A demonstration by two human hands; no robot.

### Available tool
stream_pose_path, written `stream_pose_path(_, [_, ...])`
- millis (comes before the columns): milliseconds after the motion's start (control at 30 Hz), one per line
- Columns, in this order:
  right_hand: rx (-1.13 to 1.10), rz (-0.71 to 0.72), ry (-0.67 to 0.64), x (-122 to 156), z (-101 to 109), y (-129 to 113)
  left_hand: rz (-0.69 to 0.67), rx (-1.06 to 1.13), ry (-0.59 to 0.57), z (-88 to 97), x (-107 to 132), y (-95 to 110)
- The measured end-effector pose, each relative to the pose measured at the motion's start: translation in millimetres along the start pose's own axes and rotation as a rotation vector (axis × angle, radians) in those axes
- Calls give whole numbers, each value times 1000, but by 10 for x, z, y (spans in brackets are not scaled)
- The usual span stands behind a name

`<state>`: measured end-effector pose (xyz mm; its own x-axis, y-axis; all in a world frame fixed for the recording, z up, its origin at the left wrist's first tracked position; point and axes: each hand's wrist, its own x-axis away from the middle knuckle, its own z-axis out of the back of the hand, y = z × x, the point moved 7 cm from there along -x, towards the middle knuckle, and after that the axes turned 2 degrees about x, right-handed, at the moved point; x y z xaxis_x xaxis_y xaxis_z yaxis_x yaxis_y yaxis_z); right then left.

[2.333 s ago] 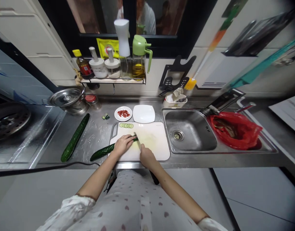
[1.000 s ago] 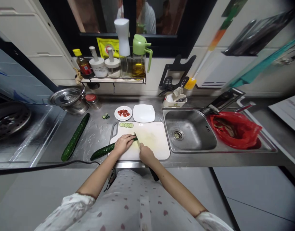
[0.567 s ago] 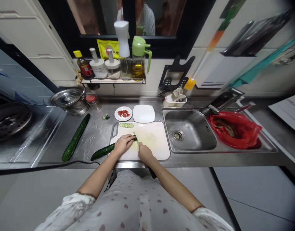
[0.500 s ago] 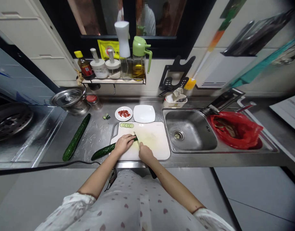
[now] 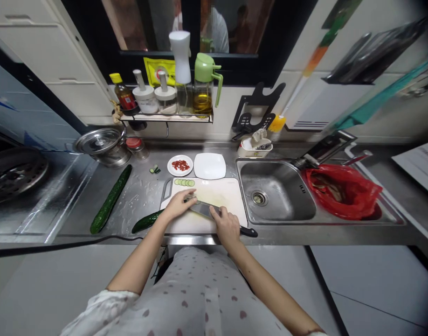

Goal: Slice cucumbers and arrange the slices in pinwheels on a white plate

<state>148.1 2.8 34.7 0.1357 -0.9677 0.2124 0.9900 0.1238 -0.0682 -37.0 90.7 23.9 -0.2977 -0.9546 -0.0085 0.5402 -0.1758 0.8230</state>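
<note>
My right hand [image 5: 228, 227] grips the kitchen knife [image 5: 200, 207] where the blade meets the handle, its fingers along the blade. The blade lies turned flat over the white cutting board [image 5: 214, 226], its black handle sticking out to the right. My left hand [image 5: 179, 205] has thumb and fingers closed around the blade's tip; what is between them is too small to make out. A cut cucumber [image 5: 147, 221] rests partly on the board, one end hidden behind my left hand. A short row of cucumber slices [image 5: 184, 182] lies at the board's back left.
Behind the board are a plate of chopped red pieces [image 5: 180, 165] and a white plate [image 5: 210, 166]. A whole cucumber [image 5: 111, 200] and cucumber ends [image 5: 154, 169] lie left. The sink [image 5: 277, 191] and a red bag [image 5: 343, 191] are right.
The knife has turned from upright on the cucumber to flat, its handle swinging right. My left hand has moved off the cucumber to the blade's tip; my right hand has shifted right.
</note>
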Motion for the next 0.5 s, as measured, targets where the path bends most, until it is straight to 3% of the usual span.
stream_pose_path(100, [-15,37,58,24,20,36,3,-12,-205,-86,-45,70])
stream_pose_path(167, [-28,67,83,39,12,44,38,10,-240,-112,-78,59])
stream_pose_path(233, [-28,86,108,59,0,51,68,41,-200,-102,-122,3])
stream_pose_path(333, [-13,85,147,91,-20,82,169,23,34,65,-186,-228])
stream_pose_path(400, [-9,78,161,109,-37,113,279,-34,264,286,-190,-448])
stream_pose_path(500, [-17,50,164,119,-64,174,469,-70,475,624,-204,-786])
